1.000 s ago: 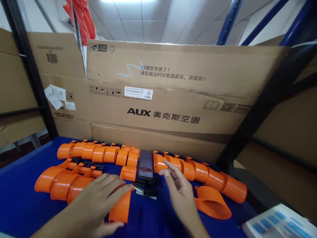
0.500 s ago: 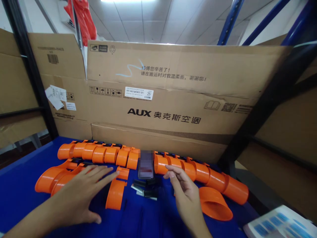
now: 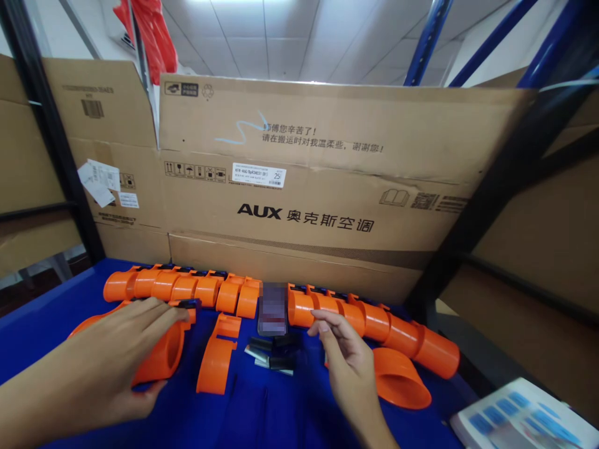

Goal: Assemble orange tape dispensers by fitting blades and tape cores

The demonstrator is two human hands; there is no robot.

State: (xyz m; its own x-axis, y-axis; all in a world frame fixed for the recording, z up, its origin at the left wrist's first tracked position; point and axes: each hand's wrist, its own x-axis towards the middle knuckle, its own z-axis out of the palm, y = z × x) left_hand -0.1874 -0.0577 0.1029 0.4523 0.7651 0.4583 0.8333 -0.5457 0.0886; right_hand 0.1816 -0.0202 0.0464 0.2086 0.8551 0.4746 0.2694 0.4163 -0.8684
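The left hand (image 3: 126,352) clasps an orange cup (image 3: 165,357); the right hand (image 3: 345,357), loosely curled, hangs beside a second cup (image 3: 403,379) on the bench (image 3: 276,415).

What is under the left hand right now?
Part of an orange ring-shaped piece shows beneath the left hand, and more orange plastic beyond its back. The hand covers the rest, so the number of pieces there cannot be told.

A ceiling light (image 3: 238,2) glared white at the top edge, left of centre. The cardboard (image 3: 304,187) was evenly lit mid-frame, duller toward the right. Orange pieces (image 3: 214,368) carried soft sheen. Wide-angle distortion slanted the side posts (image 3: 498,184); pixelation masked the phone screen (image 3: 272,305) at lower centre.
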